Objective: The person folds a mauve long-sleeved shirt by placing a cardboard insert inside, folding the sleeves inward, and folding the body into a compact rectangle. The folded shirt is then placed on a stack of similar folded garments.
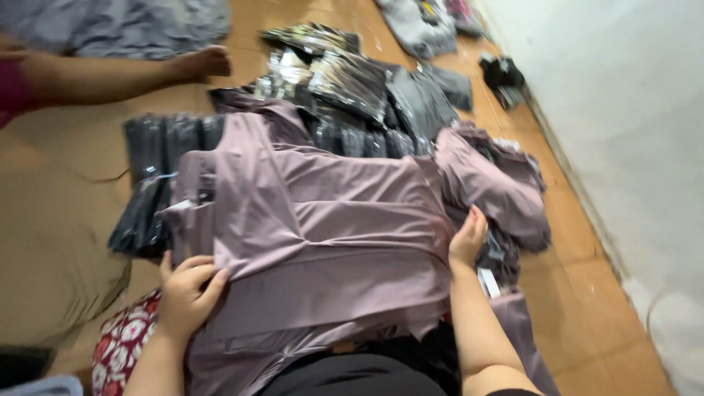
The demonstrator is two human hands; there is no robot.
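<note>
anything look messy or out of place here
Yes. A crumpled heap of mauve garments sits right of the flat mauve shirt that the left hand and right hand hold. Shiny dark plastic-bagged packs lie tumbled rather than stacked. Small dark clothing lies stray by the wall.

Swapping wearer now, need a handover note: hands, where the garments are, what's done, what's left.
Left hand: gripping the near-left edge of the mauve garment.
Right hand: on its right edge, beside the loose mauve pile.
Garment lies spread flat over the lap, partly folded across the middle.
Done: bagged dark garments stacked beyond it on the floor.
Left: this fold is unfinished; the mauve pile is unfolded.
Another person's foot is at far left.
</note>
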